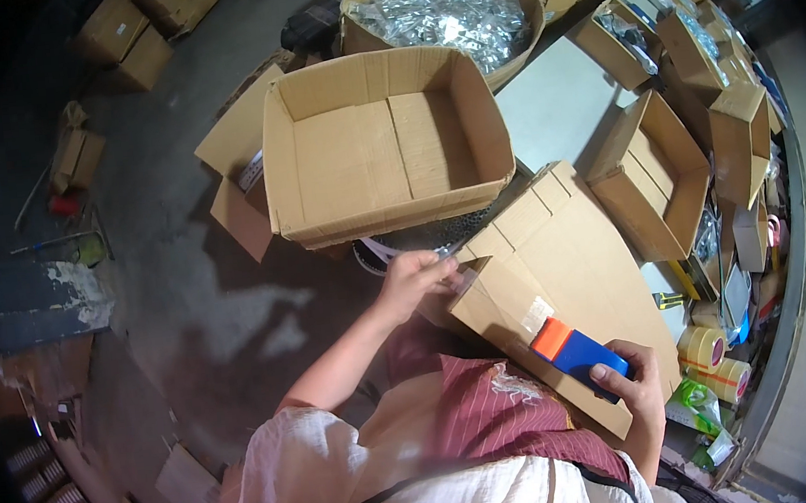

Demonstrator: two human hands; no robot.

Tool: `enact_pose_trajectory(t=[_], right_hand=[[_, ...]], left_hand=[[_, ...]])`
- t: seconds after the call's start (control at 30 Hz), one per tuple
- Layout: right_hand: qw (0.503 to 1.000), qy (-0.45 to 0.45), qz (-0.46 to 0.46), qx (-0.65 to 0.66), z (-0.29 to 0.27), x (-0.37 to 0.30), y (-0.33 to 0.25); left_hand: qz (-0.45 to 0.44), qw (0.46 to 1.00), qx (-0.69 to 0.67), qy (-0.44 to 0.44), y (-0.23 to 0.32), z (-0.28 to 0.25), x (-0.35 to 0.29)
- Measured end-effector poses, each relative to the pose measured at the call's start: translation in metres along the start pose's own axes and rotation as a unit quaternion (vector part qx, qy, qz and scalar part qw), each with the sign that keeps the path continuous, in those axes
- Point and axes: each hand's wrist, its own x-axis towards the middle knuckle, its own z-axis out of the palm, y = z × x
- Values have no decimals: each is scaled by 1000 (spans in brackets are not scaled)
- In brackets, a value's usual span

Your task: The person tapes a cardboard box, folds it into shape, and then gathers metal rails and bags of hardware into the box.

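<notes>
A flattened brown cardboard box [577,244] lies in front of me, tilted up to the right, with a small white label on a folded flap. My right hand [631,380] is wrapped round the end of a blue block-shaped thing with an orange end [580,359], which rests on the cardboard; its kind I cannot make out. At the cardboard's left corner, my left hand [414,284] is closed, fingertips pinched together. A small shiny bit shows by those fingertips, too small to name.
An open, empty cardboard tray [346,160] stands just beyond my left hand. Behind it, a large carton [536,20] holds clear-bagged parts. To the right are another open box [653,174], tape rolls [701,347], a yellow cutter [668,301] and a green packet [697,407].
</notes>
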Motion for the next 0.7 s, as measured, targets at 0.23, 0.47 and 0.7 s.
enact_pose_trajectory(t=[0.23,0.47,0.7], right_hand=[[1000,5,-5,-28,-1,0,7],[999,13,-1,-33,-4,-3,13],[999,27,13,-28,0,-11,19]], left_hand=[[126,884,447,53,5,8,6],[-39,745,662,77,12,-4,-16],[130,953,273,36,22,21,-36]])
